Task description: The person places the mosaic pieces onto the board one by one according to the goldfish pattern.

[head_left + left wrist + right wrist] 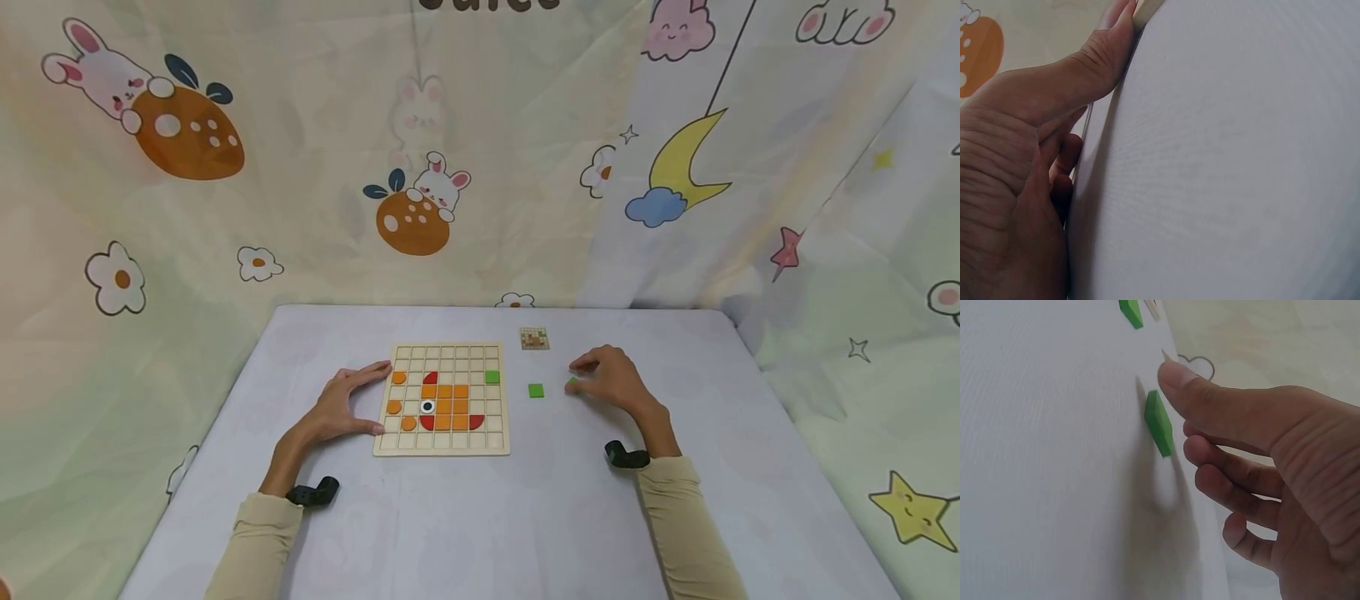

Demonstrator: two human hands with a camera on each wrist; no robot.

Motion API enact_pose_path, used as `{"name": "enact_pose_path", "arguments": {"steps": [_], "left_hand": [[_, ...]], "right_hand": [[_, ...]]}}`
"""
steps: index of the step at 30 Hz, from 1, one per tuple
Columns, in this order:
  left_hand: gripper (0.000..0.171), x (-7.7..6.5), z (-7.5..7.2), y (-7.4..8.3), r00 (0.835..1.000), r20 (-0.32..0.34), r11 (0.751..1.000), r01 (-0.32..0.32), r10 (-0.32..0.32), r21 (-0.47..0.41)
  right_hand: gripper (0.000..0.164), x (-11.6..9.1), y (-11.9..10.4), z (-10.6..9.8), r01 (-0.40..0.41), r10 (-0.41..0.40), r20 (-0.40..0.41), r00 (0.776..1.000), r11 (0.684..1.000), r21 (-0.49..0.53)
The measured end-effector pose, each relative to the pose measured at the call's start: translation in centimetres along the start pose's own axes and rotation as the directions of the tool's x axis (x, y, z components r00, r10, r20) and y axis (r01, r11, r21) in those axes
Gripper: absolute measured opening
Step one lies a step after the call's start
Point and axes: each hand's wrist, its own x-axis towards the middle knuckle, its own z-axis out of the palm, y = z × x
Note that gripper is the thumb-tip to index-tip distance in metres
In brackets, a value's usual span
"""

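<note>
A pale wooden grid board (442,444) lies on the white table. Orange squares (452,407), red quarter rounds (476,422), orange discs (399,377), an eye piece (427,407) and a green square (492,377) sit on it. At the board's left edge, my left hand (337,408) rests with thumb and fingers spread apart; the left wrist view shows the thumb (1107,53) at the rim. To the right of the board, my right hand (611,382) hovers by a green square tile (1159,424), with a visible gap between its fingertips and the tile. The hand holds nothing.
Another loose green tile (536,390) lies between the board and my right hand. Behind it is a small picture card (535,338) with a pattern on it. A printed cloth (315,167) hangs beyond the table's back edge.
</note>
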Motion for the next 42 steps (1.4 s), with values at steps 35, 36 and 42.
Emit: {"name": "enact_pose_path", "arguments": {"steps": [35, 36, 42], "left_hand": [[0.109, 0.0, 0.1, 0.0, 1.0, -0.001, 1.0, -0.009, 0.009, 0.007], [0.109, 0.0, 0.1, 0.0, 1.0, 0.0, 1.0, -0.005, 0.005, 0.001], [0.11, 0.1, 0.0, 0.0, 1.0, -0.001, 1.0, -0.008, 0.008, 0.003]], "right_hand": [[0.022, -0.9, 0.4, 0.6, 0.032, -0.032, -0.003, 0.999, 0.999, -0.018], [0.022, -0.8, 0.3, 0.7, 0.037, -0.037, -0.001, 0.999, 0.999, -0.012], [0.023, -0.3, -0.4, 1.2, 0.059, -0.059, 0.005, 0.998, 0.998, 0.018]]}}
